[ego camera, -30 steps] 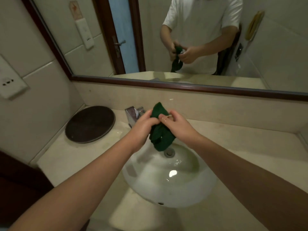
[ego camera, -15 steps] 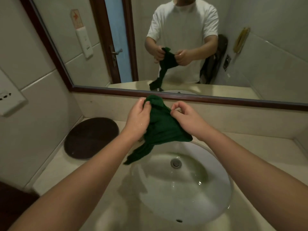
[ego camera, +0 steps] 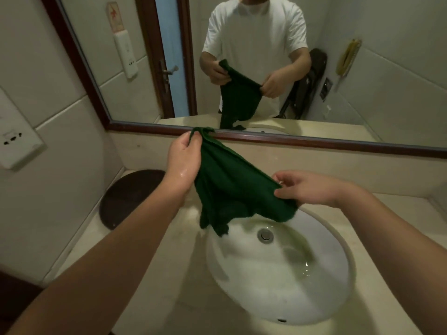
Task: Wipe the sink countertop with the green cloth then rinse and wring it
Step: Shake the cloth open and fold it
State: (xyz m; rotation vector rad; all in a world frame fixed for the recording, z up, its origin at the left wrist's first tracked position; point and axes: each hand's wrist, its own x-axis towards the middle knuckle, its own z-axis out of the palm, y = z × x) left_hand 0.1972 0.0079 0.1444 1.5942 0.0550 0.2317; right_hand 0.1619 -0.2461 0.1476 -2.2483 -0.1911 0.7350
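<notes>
Nearest the camera, two bare forearms are reaching forward over the pale stone table (ego camera: 150, 281) and the white oval sink (ego camera: 242, 281) set into it. Water is lying in the basin around the metal drain (ego camera: 265, 235).

Above the sink's far rim, the green cloth (ego camera: 232, 184) is hanging spread between both hands, clear of the basin, its lower edge drooping in folds toward the bowl. The right hand (ego camera: 307, 188) is holding the lower right corner, its grip pinching the fabric between thumb and fingers. The left hand (ego camera: 185, 157) is sitting higher and farther back, wet and glistening, its grip closed around the bunched upper corner of the cloth.

To the left, a dark round mat (ego camera: 128, 197) is lying on the table near the wall. Beyond the hands, the wood-framed mirror (ego camera: 314, 141) is reflecting a person in a white shirt holding the same cloth.
</notes>
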